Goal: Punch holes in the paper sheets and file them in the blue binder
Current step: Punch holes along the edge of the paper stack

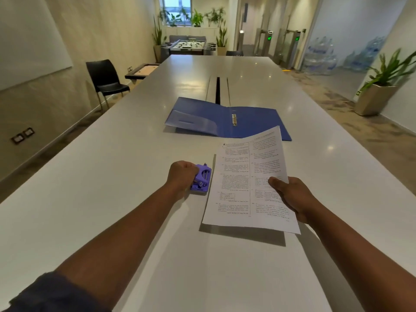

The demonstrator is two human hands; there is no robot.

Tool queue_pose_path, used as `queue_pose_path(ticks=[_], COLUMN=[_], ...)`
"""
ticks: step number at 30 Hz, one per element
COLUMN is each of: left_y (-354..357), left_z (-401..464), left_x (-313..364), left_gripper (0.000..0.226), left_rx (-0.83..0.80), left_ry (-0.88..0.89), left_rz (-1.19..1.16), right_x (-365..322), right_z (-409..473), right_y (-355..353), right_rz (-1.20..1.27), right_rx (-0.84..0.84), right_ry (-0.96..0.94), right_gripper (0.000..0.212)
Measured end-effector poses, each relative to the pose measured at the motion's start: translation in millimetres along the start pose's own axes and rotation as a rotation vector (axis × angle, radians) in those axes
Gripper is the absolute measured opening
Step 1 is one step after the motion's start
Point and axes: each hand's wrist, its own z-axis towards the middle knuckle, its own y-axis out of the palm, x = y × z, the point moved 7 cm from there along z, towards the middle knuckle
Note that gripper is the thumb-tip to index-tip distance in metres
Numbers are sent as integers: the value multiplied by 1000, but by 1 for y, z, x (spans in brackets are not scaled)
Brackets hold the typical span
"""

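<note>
Bare table (112, 176) is lying open left of the left hand's fingers (191, 171). Hole punch (201, 179) and paper sheets (238, 183) are crowding between both hands. Blue binder (225, 118) is blocking beyond the fingertips.

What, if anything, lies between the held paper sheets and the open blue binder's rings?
Nothing visible. The paper sheets, held by the right hand, hang just short of the open blue binder; only bare table lies between. The hole punch, gripped by the left hand, sits off to the left.

The paper sheets (247, 183) carry print too small to read (their number unclear).
</note>
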Motion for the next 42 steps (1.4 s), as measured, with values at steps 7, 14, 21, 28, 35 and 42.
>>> queue_pose_path(ticks=[7, 14, 21, 28, 35, 42], left_y=[38, 44, 43, 44, 44, 46], left_z=[-7, -12, -12, -10, -12, -6], left_x=[-7, -17, -17, -19, -18, -21], left_gripper=[15, 7, 13, 11, 19, 14], left_rx=[-42, -11, -10, -23, -24, -49], left_ry=[28, 115, 161, 169, 193, 203], left_rz=[7, -125, -128, -158, -130, -129], right_x=[15, 24, 20, 19, 18, 17], right_z=[2, 11, 17, 24, 32, 36], right_y=[-27, -35, -29, -24, -19, -10], right_rz=[-10, -86, -87, -112, -132, -146], right_rx=[14, 10, -14, -22, -28, -36], right_ry=[29, 29, 15, 5, -6, -8], right_gripper=[18, 18, 17, 14, 15, 12])
